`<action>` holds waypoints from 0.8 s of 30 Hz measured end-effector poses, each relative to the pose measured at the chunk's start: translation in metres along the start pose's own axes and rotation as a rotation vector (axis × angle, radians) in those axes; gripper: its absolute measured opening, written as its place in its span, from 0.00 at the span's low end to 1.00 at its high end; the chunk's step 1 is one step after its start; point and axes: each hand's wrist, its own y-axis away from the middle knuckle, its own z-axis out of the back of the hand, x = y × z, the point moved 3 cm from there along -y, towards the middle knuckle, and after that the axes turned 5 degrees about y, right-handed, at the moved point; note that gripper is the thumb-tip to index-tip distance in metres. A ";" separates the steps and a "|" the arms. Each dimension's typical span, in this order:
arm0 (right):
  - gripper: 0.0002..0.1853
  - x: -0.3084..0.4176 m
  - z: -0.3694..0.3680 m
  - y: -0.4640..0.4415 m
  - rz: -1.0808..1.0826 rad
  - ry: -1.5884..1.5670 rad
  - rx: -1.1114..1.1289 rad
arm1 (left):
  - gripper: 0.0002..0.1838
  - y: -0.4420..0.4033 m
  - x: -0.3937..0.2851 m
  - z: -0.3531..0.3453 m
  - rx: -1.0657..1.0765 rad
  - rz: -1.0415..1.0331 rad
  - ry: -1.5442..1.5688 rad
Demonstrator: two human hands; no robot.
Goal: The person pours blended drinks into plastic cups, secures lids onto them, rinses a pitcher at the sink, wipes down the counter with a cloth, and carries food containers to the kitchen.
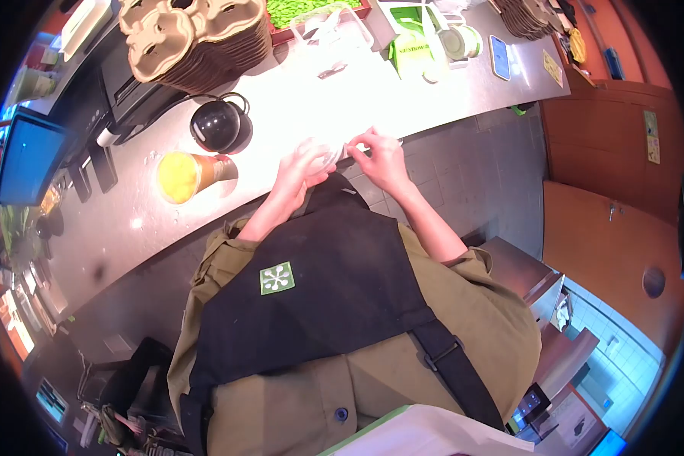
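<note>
Near the yellow-topped cup, the left hand clasps something clear. Farther off, the right hand pinches, hold unclear.

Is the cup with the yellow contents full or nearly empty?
It looks full: in the head view, the yellow contents reach about the rim of the cup.

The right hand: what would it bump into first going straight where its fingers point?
The right hand would probably first meet the clear item in the left hand; glare hides whether they touch.
</note>
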 end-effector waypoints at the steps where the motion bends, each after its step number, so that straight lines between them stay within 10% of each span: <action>1: 0.05 -0.005 -0.001 -0.001 -0.065 -0.148 0.039 | 0.31 0.001 -0.002 -0.001 0.003 -0.096 -0.093; 6: 0.05 -0.007 0.006 -0.012 -0.510 -1.148 0.498 | 0.40 0.005 -0.010 -0.002 0.050 -0.442 -0.542; 12: 0.06 0.016 -0.007 -0.018 -0.424 -1.249 0.382 | 0.43 0.007 -0.014 -0.001 -0.004 -0.709 -0.749; 24: 0.06 0.013 -0.024 -0.011 -0.313 -1.107 0.159 | 0.44 0.002 -0.008 0.008 0.031 -0.450 -0.439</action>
